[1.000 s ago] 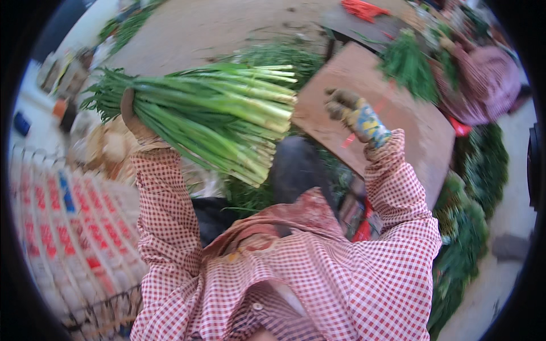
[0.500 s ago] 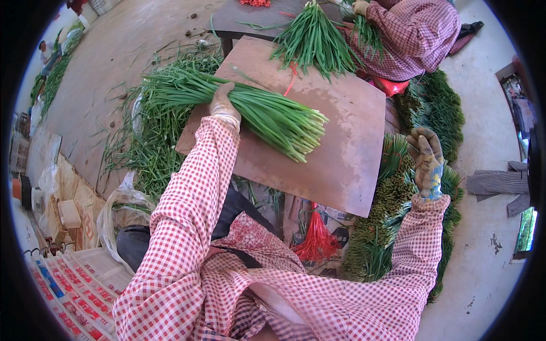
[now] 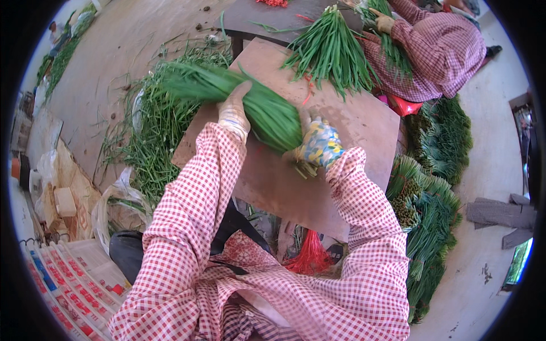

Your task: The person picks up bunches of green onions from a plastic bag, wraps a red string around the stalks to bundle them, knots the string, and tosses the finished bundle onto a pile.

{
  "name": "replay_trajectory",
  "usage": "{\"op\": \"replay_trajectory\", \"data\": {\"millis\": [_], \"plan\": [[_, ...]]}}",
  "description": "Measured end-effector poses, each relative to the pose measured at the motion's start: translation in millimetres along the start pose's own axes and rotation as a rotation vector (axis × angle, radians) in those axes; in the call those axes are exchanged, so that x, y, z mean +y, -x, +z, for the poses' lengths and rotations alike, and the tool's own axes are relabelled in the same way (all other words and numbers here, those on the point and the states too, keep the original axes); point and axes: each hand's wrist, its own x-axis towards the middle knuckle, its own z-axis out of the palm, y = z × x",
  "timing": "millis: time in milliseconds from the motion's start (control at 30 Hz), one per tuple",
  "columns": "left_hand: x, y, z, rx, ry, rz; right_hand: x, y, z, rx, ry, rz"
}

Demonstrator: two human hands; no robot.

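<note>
A thick bunch of long green chives [image 3: 269, 116] is held at a slant above a brown board [image 3: 364, 122], its leafy end to the left and blurred by motion. My gloved left hand [image 3: 235, 108] is closed round the middle of the bunch. Around its cut stem ends is my right hand [image 3: 319, 142], in a blue and yellow patterned glove. A few pale stems stick out below that palm. Another bunch of chives [image 3: 331, 51] lies fanned out at the board's far edge, beside a red tie [image 3: 309, 88].
Red ties [image 3: 310, 253] hang below the board's near edge. Stacked chives [image 3: 435, 227] line the right side, and loose green leaves [image 3: 151, 136] heap up at the left. A co-worker in a checked shirt [image 3: 438, 54] handles chives at the far right.
My right hand has come in from the right, above the stacked chives, and closed on the bunch's stem ends. My left hand keeps its hold on the bunch.
</note>
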Motion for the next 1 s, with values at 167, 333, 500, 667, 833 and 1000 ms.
{"op": "replay_trajectory", "data": {"millis": [167, 333, 500, 667, 833, 1000], "plan": [[61.7, 56.7, -24.5, -0.253, -0.351, -0.125, 13.9, -32.1, -12.7, -0.184, -0.117, 0.068], [62.4, 120.1, -50.4, 0.075, -1.008, 0.101, 13.7, -24.4, 1.1, -0.122, -0.174, 0.050], [36.7, 138.0, -56.6, -0.468, -1.860, 0.444, -10.9, -5.1, 1.6, -0.076, -0.034, 0.100], [17.6, 138.4, -36.6, -0.656, -1.882, 0.341, -15.8, -7.4, 3.5, -0.056, 0.025, 0.110], [9.3, 158.0, -44.1, -0.686, -1.812, 0.299, 7.9, -25.1, -18.7, -0.089, 0.082, 0.029], [16.2, 174.3, -42.8, -0.747, -1.862, 0.288, -0.7, 4.2, 5.8, 0.044, 0.327, 0.049]]}}
